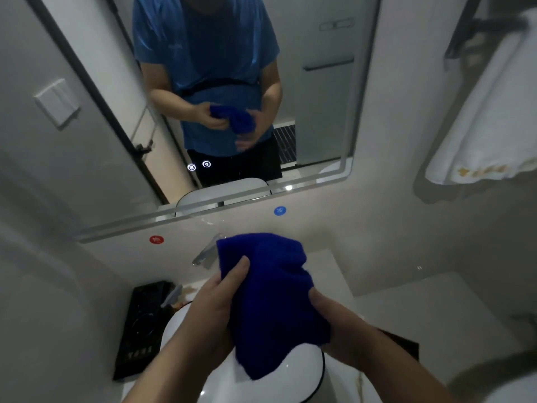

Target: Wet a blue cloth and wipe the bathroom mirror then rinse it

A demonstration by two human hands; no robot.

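I hold a deep blue cloth [270,298] bunched up in both hands over the white round basin [296,370]. My left hand [218,303] grips its left side with the thumb lying on top. My right hand [334,324] clutches its right side from below. The chrome faucet [206,254] stands just behind the cloth, partly hidden by it. No water is visible running. The bathroom mirror [319,112] fills the wall ahead and reflects a person in a blue shirt holding the cloth.
A black tray [139,330] with small items lies left of the basin. A white towel [488,120] hangs from a rack at the upper right. A wall switch [58,103] sits at the left. Red [156,239] and blue [279,210] round stickers mark the wall below the mirror.
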